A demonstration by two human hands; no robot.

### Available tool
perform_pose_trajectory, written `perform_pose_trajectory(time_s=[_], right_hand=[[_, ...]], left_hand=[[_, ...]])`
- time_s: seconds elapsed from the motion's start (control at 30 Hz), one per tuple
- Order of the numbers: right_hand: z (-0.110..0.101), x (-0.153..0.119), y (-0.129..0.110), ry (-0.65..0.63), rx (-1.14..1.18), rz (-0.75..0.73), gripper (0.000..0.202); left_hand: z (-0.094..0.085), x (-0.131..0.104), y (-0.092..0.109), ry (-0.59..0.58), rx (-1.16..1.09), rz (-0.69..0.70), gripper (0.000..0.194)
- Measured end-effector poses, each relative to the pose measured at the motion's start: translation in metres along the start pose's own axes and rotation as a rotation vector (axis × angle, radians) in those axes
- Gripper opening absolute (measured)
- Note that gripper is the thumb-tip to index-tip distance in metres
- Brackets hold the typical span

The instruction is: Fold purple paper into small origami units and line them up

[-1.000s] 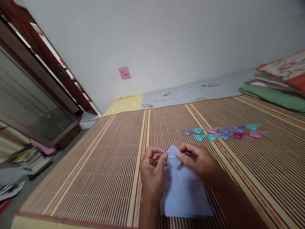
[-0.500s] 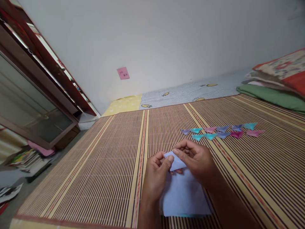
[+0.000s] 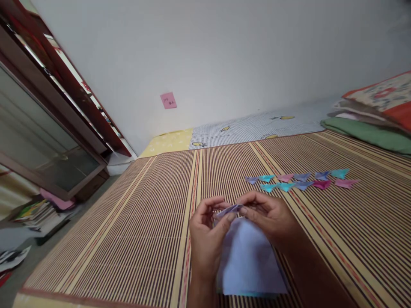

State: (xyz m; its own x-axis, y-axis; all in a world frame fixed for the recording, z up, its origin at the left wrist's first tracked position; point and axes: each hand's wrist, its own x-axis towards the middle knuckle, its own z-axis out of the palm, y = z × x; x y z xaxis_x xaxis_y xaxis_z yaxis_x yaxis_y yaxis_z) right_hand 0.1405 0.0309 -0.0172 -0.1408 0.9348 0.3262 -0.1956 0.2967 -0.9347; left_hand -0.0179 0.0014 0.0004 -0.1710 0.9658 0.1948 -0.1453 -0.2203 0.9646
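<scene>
A small folded lavender paper [image 3: 231, 209] is pinched between both hands, tilted so that mostly its edge shows. My left hand [image 3: 210, 226] grips its left part with the thumb in front. On the other side, my right hand [image 3: 268, 214] has thumb and fingers closed on the right end. Below the hands lies a stack of square lavender paper [image 3: 253, 265] on the striped mat [image 3: 144, 222], with a teal edge showing underneath. Two rows of small folded papers [image 3: 285, 186] in teal, pink, purple and magenta lie beyond my right hand.
A pink note [image 3: 168, 100] is stuck to the wall. Folded bedding and a cushion [image 3: 379, 94] are piled at the far right. Past the mat's left edge are a glass-paneled door [image 3: 48, 137] and stacked magazines [image 3: 34, 211].
The folded paper has been tipped from showing its flat face to nearly edge-on. My left hand has shifted slightly left, and both hands still hold the paper. The view has moved slightly.
</scene>
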Motion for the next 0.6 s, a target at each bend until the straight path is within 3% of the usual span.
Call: perform_pose_trajectory(time_s=[0.13,0.33,0.47,0.6], right_hand=[[0.003,0.002,0.008,0.044,0.119,-0.095,0.004],[0.0,0.003,0.012,0.032,0.195,-0.18,0.007],[0.002,0.003,0.012,-0.025,0.264,-0.183,0.007],[0.007,0.002,0.011,-0.044,0.277,-0.162,0.007]], left_hand=[[-0.004,0.003,0.001,-0.106,-0.065,-0.035,0.02],[-0.008,0.002,-0.001,-0.386,-0.281,-0.115,0.032],[-0.007,0.003,-0.007,-0.398,-0.358,-0.13,0.023],[-0.01,0.003,-0.01,-0.332,-0.307,-0.118,0.02]])
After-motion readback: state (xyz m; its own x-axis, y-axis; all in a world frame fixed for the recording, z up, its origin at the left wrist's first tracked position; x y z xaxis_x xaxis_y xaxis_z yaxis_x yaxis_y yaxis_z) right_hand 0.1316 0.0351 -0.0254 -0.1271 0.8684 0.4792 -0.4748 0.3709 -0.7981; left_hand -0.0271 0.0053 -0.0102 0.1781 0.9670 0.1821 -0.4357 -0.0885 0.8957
